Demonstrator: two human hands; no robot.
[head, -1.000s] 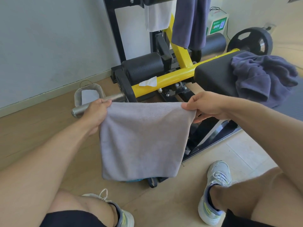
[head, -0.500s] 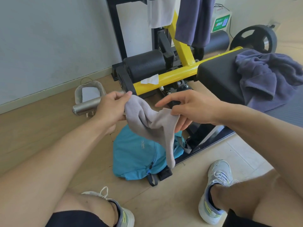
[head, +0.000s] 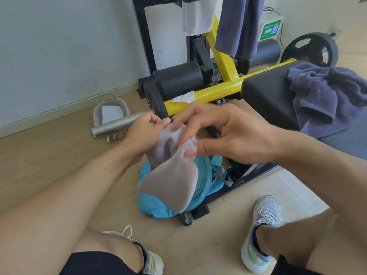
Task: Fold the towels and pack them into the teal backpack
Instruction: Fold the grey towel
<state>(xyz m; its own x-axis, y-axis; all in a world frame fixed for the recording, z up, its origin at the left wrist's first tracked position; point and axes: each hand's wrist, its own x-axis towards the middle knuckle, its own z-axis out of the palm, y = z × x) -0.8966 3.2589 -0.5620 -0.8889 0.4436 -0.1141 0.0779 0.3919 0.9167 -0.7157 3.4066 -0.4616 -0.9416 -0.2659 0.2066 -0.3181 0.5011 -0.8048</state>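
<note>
I am watching both hands meeting at the frame's center on the gray towel [head: 170, 175]. The left hand [head: 144, 133] is gripping its upper end with curled fingers; the right hand [head: 224, 133] is pinching a fold between thumb and fingers. The towel is hanging bunched over the teal backpack [head: 206, 185], which is lying on the floor just below center.

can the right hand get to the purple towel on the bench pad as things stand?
Probably not right away. The right hand is pinching the grey towel together with the left hand. The purple towel lies uncovered on the bench pad on the right side, so once freed, the path looks open.
</note>
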